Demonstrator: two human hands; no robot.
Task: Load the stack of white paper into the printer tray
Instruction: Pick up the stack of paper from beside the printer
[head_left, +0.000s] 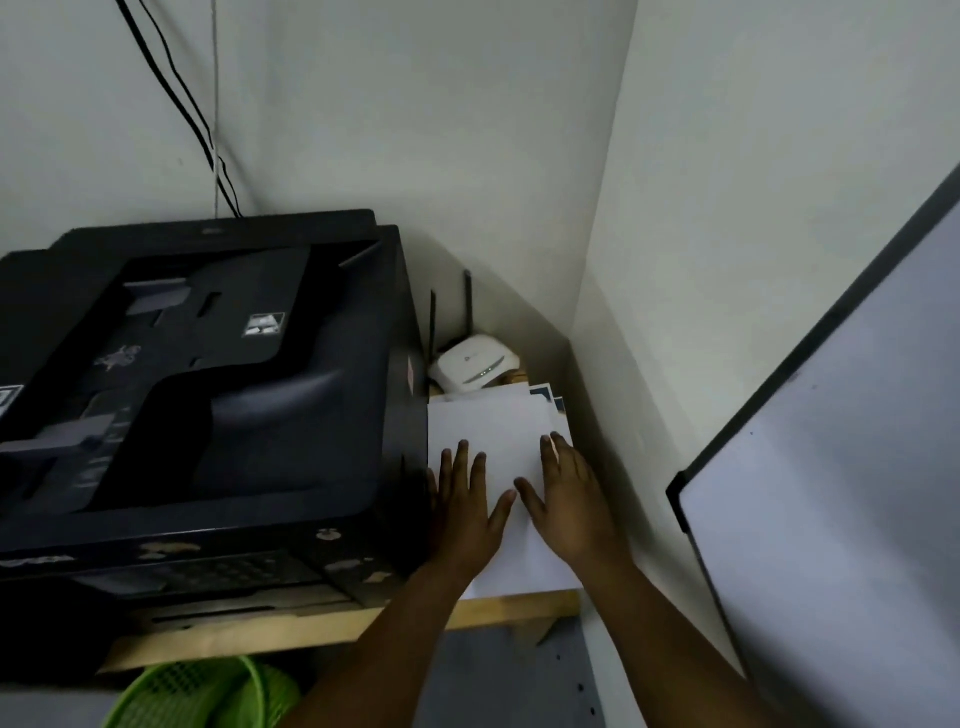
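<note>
We are at the pick-up step; nothing has been loaded yet. The stack of white paper lies flat on the wooden shelf, just beside the printer at its 3 o'clock side, with the white router behind it at 12 o'clock.

Left hand: palm down, fingers spread flat on the near left part of the top sheet, gripping nothing. Right hand: also flat and open, resting along the stack's right edge, thumb pointing toward 10 o'clock. Neither hand has fingers under the sheets as far as we can see.

Judgement: the hands are squaring or steadying the pile before lifting. The next move calls for sliding fingers under both side edges and pinching the whole stack together. The printer's tray is not clearly visible; we presume it sits low at the front, near 7 o'clock from the stack, above the green basket.
</note>
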